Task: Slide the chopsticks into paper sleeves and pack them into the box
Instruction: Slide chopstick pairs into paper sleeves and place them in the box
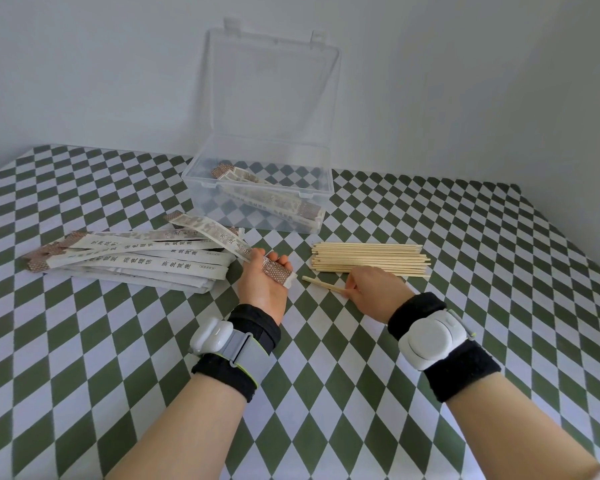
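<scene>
A plain indoor corner: a table [499, 271] in green-and-white diamond cloth against bare white walls [84, 64].

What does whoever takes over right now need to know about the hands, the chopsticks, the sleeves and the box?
Left hand: grips one paper sleeve near its patterned end.
Right hand: pinches a bare chopstick, tip aimed at that sleeve, not yet inserted. I cannot tell if it is one stick or a pair.
Sleeve pile lies on the left, loose chopsticks on the right, and the open box behind them.
Done: a few sleeved chopsticks lie in the box.
Left: sleeve this one, box it, and repeat for the loose chopsticks.
</scene>
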`<state>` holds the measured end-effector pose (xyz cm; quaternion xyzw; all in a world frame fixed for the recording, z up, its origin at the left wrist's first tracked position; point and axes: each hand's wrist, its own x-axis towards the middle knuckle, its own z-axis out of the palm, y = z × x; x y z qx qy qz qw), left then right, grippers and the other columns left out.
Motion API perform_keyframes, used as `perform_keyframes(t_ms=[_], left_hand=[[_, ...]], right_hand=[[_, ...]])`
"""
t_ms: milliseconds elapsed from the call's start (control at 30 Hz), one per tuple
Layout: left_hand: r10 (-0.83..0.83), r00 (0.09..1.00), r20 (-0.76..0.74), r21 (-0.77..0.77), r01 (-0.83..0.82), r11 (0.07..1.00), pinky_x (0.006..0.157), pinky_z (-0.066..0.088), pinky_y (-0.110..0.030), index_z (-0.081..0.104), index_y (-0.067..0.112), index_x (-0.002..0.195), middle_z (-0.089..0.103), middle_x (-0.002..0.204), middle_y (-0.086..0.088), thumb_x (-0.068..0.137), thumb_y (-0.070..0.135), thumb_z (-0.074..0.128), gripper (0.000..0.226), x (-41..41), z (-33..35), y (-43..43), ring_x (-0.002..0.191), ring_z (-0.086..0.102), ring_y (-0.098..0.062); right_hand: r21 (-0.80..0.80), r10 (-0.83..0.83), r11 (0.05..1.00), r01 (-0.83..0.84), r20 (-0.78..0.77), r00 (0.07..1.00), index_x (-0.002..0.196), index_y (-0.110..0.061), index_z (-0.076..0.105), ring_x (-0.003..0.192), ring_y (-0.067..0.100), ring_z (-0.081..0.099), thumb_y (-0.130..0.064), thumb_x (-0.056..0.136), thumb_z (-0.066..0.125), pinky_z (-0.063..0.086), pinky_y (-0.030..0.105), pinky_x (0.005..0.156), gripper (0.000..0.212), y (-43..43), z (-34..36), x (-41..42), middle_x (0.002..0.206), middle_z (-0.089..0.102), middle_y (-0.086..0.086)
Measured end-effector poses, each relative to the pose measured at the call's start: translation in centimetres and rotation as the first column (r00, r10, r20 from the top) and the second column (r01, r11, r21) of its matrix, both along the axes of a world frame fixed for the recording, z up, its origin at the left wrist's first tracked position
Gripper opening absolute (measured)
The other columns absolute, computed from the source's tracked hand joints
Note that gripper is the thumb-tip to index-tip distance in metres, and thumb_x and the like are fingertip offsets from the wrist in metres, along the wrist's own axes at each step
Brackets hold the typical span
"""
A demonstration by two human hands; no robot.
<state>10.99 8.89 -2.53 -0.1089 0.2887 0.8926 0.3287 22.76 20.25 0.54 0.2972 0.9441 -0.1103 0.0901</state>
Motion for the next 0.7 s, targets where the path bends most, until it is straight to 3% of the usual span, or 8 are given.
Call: perform_keyframes(t_ms=[200, 300, 400, 467, 600, 700], left_hand=[[0.004, 1.0, 0.017, 0.02, -0.004, 1.0, 0.064, 0.044, -0.026, 0.045, 0.012, 0.089, 0.045, 0.073, -0.004, 0.1, 0.022, 0.038, 0.016, 0.0, 0.0, -0.3, 0.064, 0.048, -0.015], [-0.006, 1.0, 0.022, 0.04, 0.005, 0.999, 0.063, 0.044, -0.026, 0.045, 0.012, 0.088, 0.044, 0.072, -0.004, 0.1, 0.02, 0.039, 0.016, 0.0, 0.1, -0.2, 0.063, 0.047, -0.015], [-0.021, 0.999, 0.027, 0.045, 0.02, 0.999, 0.063, 0.045, -0.026, 0.044, 0.012, 0.087, 0.044, 0.072, -0.004, 0.099, 0.019, 0.04, 0.014, 0.1, -0.1, -0.2, 0.063, 0.047, -0.015], [-0.02, 0.999, 0.032, 0.059, 0.019, 0.998, 0.064, 0.045, -0.026, 0.044, 0.012, 0.086, 0.043, 0.072, -0.004, 0.099, 0.018, 0.04, 0.015, 0.0, -0.2, -0.3, 0.062, 0.047, -0.015], [-0.022, 0.999, 0.024, 0.079, 0.02, 0.997, 0.066, 0.042, -0.026, 0.043, 0.011, 0.082, 0.042, 0.071, -0.004, 0.099, 0.016, 0.038, 0.019, -0.4, -0.2, -0.3, 0.063, 0.045, -0.015], [-0.031, 0.999, 0.021, 0.085, 0.029, 0.996, 0.066, 0.043, -0.026, 0.043, 0.011, 0.081, 0.043, 0.072, -0.004, 0.099, 0.016, 0.038, 0.019, -0.7, -0.6, -0.4, 0.064, 0.047, -0.015]], right_hand=[[0.122, 0.033, 0.992, -0.035, 0.019, 0.999, 0.104, -0.011, 0.055, 0.087, 0.017, 0.049, -0.022, 0.094, 0.046, 0.046, 0.028, 0.08, 0.017, -0.8, -0.4, -0.1, 0.1, 0.056, 0.005], [0.127, 0.018, 0.992, 0.0, -0.142, 0.99, 0.107, -0.012, 0.049, 0.086, 0.016, 0.047, -0.025, 0.096, 0.041, 0.044, 0.027, 0.077, 0.019, -1.5, -0.7, 0.4, 0.102, 0.052, 0.004], [0.047, -0.031, 0.998, 0.047, -0.291, 0.956, 0.105, -0.013, 0.043, 0.073, 0.016, 0.051, -0.025, 0.099, 0.035, 0.047, 0.027, 0.067, 0.016, -2.8, -0.9, 1.1, 0.089, 0.051, 0.001], [0.04, 0.007, 0.999, 0.007, -0.33, 0.944, 0.108, -0.014, 0.042, 0.069, 0.018, 0.052, -0.025, 0.099, 0.032, 0.047, 0.028, 0.065, 0.017, -3.6, -1.1, 1.3, 0.085, 0.052, 0.0], [0.088, 0.138, 0.989, -0.115, -0.336, 0.932, 0.124, -0.019, 0.045, 0.081, 0.019, 0.055, -0.028, 0.1, 0.028, 0.046, 0.028, 0.067, 0.031, -3.8, -2.0, 1.2, 0.107, 0.053, 0.0], [0.163, 0.212, 0.972, -0.168, -0.307, 0.928, 0.132, -0.022, 0.042, 0.075, 0.017, 0.048, -0.025, 0.1, 0.029, 0.039, 0.027, 0.06, 0.035, -3.8, -2.7, 1.3, 0.105, 0.049, 0.0]])
